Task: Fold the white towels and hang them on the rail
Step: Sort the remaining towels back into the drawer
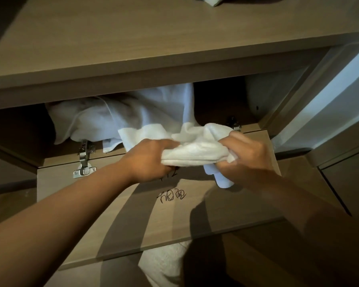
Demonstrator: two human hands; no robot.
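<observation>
Fetch step: my left hand (148, 157) and right hand (245, 160) both clench a crumpled white terry towel (195, 150) between them, over the open cabinet flap (133, 220). Next, I'd judge: shake flat, fold.

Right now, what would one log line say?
left hand: grips white towel | right hand: grips same towel | over open cabinet flap | rail: unseen

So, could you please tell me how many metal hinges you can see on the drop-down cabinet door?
2. One hinge sits at the door's left end, beside the towel pile. The other hinge is at the right end, behind the right hand and partly hidden.
</observation>
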